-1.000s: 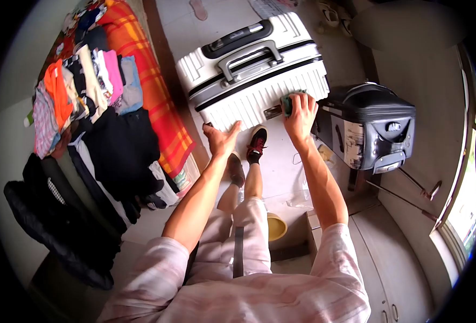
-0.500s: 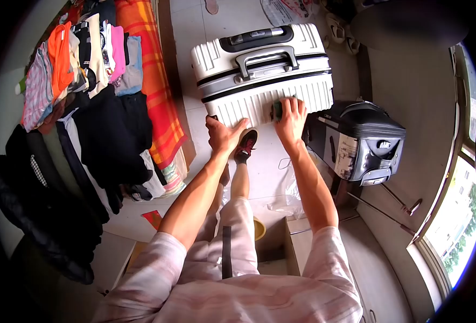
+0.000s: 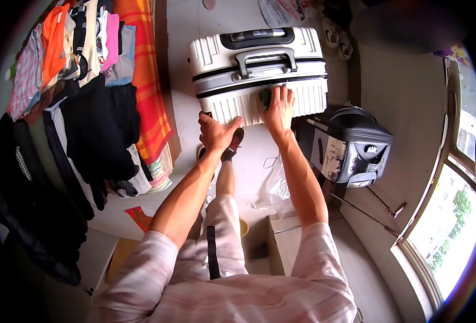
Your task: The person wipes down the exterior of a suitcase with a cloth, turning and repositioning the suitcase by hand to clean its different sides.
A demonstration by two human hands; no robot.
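A white hard-shell suitcase [image 3: 232, 110] with a ribbed shell and grey carry handle stands on the floor before me. My left hand [image 3: 216, 132] grips its near lower-left corner, thumb on the ribbed face and fingers partly hidden. With curled fingers, my right hand [image 3: 280, 107] presses a small dark green pad [image 3: 265, 97] against that ribbed face, just below the black seam. The pad is mostly covered by the hand; whether it is a cloth or a sponge I cannot tell.
A black suitcase [image 3: 356, 137] lies to the right, near the window wall. Folded clothes [image 3: 55, 48] and dark garments [image 3: 100, 129] are heaped on a bed with an orange checked cover [image 3: 149, 107]. Clear plastic [image 3: 275, 191] lies on the floor, with shoes [image 3: 337, 40] at the back right.
My right hand has slid up and slightly left across the ribbed face with the pad. My left hand keeps its hold on the corner. The whole view has shifted a little.
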